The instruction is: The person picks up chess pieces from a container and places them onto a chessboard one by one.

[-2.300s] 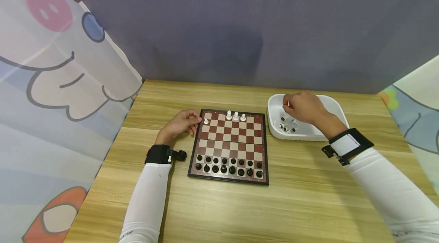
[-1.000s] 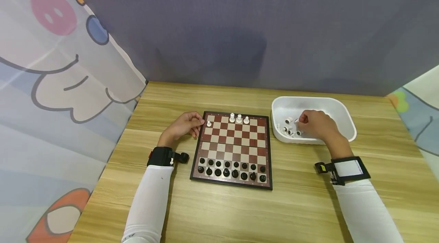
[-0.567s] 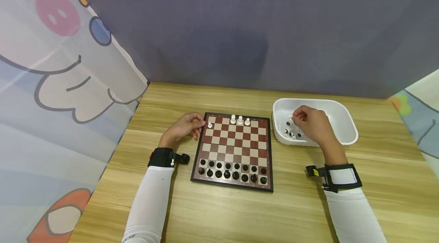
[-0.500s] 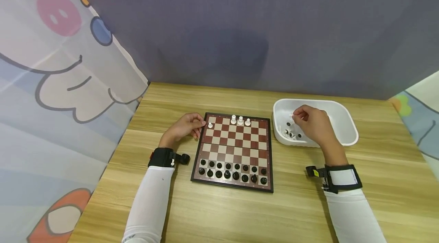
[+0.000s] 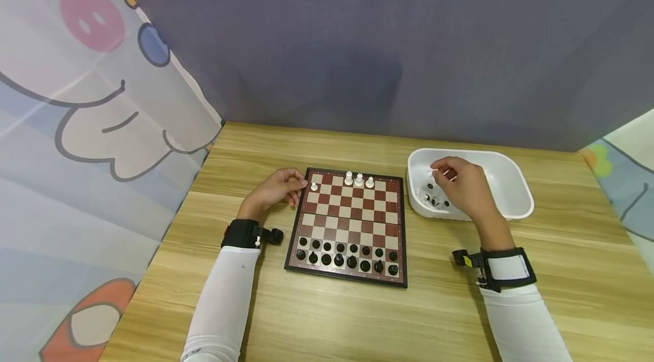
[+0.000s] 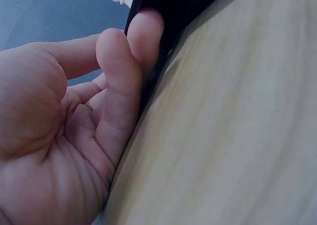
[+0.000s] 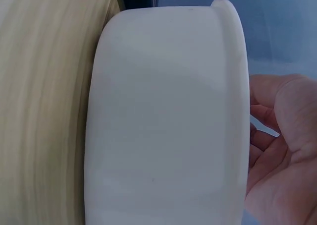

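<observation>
Worktop (image 5: 357, 322): wood, grey wall (image 5: 327, 38) far
Right fingers (image 5: 445, 163): pinching white piece (image 5: 434, 169) over tub (image 5: 508, 186)
Left fingers (image 5: 289, 173): loosely bent, touching board (image 5: 347, 211)

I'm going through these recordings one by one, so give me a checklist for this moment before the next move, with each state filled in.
1. Left hand at the board: ok, it touches the left edge.
2. Black pieces set: ok, two full rows on the near side.
3. White pieces set: not ok, four stand on the board, three in the far row plus one pawn.
4. Right hand over the tray: ok.
5. Right hand holding a piece: cannot tell, white blends into the tray there.
6. Loose pieces sorted: not ok, jumbled in the tray.
</observation>
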Tool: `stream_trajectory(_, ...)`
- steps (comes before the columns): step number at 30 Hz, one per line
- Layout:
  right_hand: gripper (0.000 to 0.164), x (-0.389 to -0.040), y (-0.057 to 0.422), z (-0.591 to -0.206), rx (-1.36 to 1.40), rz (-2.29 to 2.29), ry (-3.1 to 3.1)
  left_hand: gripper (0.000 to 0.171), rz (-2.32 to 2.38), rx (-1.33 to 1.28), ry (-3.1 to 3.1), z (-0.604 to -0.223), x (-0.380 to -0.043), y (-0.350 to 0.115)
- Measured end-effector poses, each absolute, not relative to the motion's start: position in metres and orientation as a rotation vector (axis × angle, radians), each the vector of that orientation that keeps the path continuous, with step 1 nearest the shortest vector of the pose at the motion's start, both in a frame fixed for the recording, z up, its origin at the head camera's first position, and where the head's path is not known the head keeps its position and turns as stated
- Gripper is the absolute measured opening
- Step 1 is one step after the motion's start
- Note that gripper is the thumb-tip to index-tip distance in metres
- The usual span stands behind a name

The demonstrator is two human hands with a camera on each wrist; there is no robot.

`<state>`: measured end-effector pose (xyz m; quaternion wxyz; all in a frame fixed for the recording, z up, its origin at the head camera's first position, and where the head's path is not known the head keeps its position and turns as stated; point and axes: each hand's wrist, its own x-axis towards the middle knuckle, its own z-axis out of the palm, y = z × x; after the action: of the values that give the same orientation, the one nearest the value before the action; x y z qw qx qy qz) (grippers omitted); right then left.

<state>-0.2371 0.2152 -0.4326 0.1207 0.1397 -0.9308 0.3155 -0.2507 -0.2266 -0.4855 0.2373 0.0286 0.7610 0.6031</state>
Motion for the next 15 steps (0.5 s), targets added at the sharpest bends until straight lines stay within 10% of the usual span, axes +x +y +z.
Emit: stream_trajectory(15,0.012,-0.2321,0.2115,-0.4290,0.460,0.889,-2.734,0.014,1.654,0.092,2.085,-0.4854,-0.2507,-0.2259)
